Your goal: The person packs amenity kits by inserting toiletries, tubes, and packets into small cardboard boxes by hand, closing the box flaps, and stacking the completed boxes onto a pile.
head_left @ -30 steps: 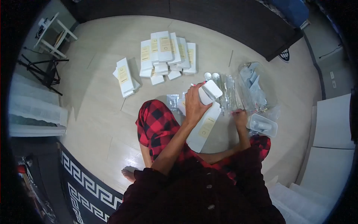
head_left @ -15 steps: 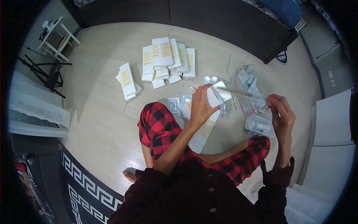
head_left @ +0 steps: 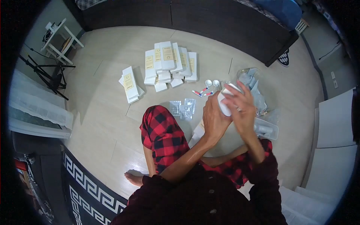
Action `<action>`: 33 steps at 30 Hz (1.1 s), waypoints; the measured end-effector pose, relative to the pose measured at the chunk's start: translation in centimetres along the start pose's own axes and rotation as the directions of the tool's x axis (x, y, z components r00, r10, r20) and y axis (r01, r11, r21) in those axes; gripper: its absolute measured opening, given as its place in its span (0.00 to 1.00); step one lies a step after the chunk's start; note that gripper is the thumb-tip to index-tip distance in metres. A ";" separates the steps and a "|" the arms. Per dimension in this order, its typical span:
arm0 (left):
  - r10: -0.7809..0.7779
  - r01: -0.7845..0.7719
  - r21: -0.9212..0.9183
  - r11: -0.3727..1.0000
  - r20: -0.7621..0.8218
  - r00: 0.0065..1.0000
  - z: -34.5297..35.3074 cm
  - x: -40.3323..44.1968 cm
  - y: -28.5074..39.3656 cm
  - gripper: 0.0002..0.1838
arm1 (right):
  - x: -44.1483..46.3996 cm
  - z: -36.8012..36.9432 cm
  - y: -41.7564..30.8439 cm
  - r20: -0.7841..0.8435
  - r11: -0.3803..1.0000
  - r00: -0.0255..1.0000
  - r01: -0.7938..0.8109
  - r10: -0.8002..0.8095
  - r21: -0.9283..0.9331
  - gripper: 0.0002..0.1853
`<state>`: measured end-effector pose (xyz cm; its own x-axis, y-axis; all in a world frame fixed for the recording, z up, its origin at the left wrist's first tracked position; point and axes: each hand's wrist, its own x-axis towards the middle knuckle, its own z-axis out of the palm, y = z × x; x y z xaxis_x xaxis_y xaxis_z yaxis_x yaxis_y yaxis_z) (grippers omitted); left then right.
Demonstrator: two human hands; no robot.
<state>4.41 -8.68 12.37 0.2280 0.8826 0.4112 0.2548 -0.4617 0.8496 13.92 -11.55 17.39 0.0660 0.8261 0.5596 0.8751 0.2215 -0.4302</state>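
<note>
My left hand [head_left: 215, 118] is wrapped around a small white box [head_left: 224, 108], its end tilted up toward me. Over that end lies my right hand [head_left: 243, 110], fingers apart and slightly blurred, touching the box; no separate item shows in it. What is inside the box is hidden. Just beyond my left hand are small red-white-and-blue toothpaste tubes [head_left: 197, 93] and round white pieces [head_left: 208, 83]. Silver sachets [head_left: 186, 112] lie on the floor to the left. Partly beneath my left forearm is another white box [head_left: 197, 132].
White boxes with gold labels are piled [head_left: 167, 56] ahead, with a smaller stack [head_left: 129, 85] to the left. On the right are a clear bag of bluish packets [head_left: 258, 90] and a plastic tub [head_left: 275, 132] holding white tubes. A dark bed frame [head_left: 221, 35] stands beyond.
My right hand has moved left from the far side onto the box end. The long, thin, clear-wrapped item it held is no longer visible. My left hand and box shifted slightly right.
</note>
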 end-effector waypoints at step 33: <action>-0.408 0.578 -0.506 0.639 0.415 0.814 1.0 -11.2 -9.5 0.06 | -16.9 5.8 5.1 0.218 0.461 0.767 -0.559 0.604 0.689 0.07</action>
<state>0.35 -14.29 -0.65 0.4714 0.8693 -0.1486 -0.1811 0.2603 0.9484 14.47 -21.43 1.64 0.4748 0.8800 0.0150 0.0361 -0.0025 -0.9993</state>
